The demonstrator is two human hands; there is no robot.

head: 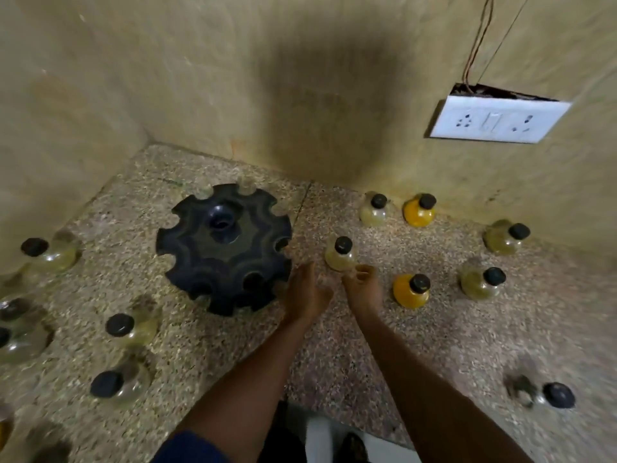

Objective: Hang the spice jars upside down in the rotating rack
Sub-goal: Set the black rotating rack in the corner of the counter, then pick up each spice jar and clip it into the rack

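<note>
A black rotating rack with notched slots round its rim stands on the speckled counter, left of centre. Several small glass spice jars with black caps stand upright around it. A pale jar stands right of the rack, just beyond my fingertips. My left hand reaches forward beside the rack's right edge, fingers apart and holding nothing. My right hand is just below the pale jar, fingers curled with nothing visible in them. Two orange-filled jars stand to the right.
More jars stand at the left and right. Tan walls close the corner behind the counter. A white socket plate with wires hangs on the right wall. The counter's front edge runs below my forearms.
</note>
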